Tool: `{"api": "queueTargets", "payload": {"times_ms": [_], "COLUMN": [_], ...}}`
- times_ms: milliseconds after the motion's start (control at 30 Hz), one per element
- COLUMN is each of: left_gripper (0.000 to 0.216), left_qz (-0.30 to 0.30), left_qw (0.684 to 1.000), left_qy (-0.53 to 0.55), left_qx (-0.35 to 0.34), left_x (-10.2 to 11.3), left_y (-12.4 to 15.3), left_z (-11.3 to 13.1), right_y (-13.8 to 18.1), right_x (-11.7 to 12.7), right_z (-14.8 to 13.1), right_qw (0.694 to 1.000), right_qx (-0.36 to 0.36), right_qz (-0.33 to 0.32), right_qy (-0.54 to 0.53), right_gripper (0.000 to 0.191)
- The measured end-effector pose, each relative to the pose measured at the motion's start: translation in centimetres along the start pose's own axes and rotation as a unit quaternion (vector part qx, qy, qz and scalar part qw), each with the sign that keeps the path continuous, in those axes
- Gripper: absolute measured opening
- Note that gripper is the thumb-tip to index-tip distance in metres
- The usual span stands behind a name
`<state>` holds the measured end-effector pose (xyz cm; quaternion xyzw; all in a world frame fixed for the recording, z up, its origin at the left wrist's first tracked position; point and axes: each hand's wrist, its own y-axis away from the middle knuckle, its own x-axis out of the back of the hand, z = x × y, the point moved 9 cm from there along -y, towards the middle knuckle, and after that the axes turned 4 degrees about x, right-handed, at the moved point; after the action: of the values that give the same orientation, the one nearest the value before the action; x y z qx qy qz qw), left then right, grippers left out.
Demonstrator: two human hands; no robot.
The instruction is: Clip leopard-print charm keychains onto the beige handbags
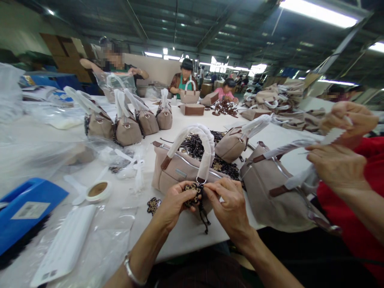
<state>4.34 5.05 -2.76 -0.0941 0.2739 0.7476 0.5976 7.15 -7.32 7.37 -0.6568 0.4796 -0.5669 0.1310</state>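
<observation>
A beige handbag (163,170) stands upright in front of me, its brown-tabbed handles (189,134) wrapped in white paper. In my left hand (171,204) is a leopard-print flower charm (192,192), pinched between thumb and fingers just below the handle's metal ring (201,181). My right hand (229,206) is closed at the charm's right edge, its thumb and forefinger pinching what looks like the dark cord. Black cord ends (205,220) dangle below. Another leopard-print flower charm (154,205) lies on the table by my left wrist.
Black cords and charms (195,146) are heaped behind the bag. More handbags stand at the left (127,130) and right (267,184). Tape (98,191), a blue holder (33,212) and plastic bags (115,228) lie left. Close right, a co-worker's hands (339,164) work at a handle; other people sit opposite.
</observation>
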Motion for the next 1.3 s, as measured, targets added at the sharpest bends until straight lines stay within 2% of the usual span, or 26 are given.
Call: {"api": "queueTargets", "payload": {"times_ms": [233,433,633,867,967,1100,1200,1300], "left_gripper": [0.036,0.029,0.031,0.031,0.033,0.033,0.022,0.017], "left_qz": [-0.013,-0.043,-0.044,-0.053,-0.045,-0.042,-0.029,-0.01], "left_qw": [0.998,0.991,0.993,0.996,0.999,0.99,0.961,0.914], "left_qy": [0.056,0.114,0.099,0.068,0.02,-0.126,-0.247,-0.36], "left_qx": [0.021,0.063,0.05,0.025,0.012,-0.04,-0.122,-0.185], "left_x": [0.4,-0.2,-0.1,-0.6,-0.5,-0.5,-0.7,-1.3], "left_y": [-0.2,-0.2,-0.3,0.2,0.3,0.4,0.8,1.3], "left_z": [-0.8,-1.6,-1.9,-1.2,-0.9,0.4,2.4,4.3], "right_y": [0.2,0.0,0.5,0.0,-0.5,-1.3,-1.8,-1.9], "right_x": [-0.4,-0.3,-0.2,-0.3,-0.1,-0.6,-1.5,-2.2], "right_z": [-0.2,-1.2,-0.5,-0.3,-0.1,0.5,0.5,0.4], "right_qw": [1.0,0.999,1.0,0.999,0.998,0.996,0.992,0.99], "right_qx": [-0.001,0.017,0.015,0.0,-0.018,-0.034,-0.031,-0.029], "right_qz": [0.027,-0.027,-0.026,-0.019,-0.017,-0.057,-0.098,-0.121], "right_qy": [-0.009,0.041,0.004,-0.044,-0.05,-0.061,-0.068,-0.071], "right_gripper": [0.01,0.018,0.015,0.01,0.009,0.01,0.013,0.012]}}
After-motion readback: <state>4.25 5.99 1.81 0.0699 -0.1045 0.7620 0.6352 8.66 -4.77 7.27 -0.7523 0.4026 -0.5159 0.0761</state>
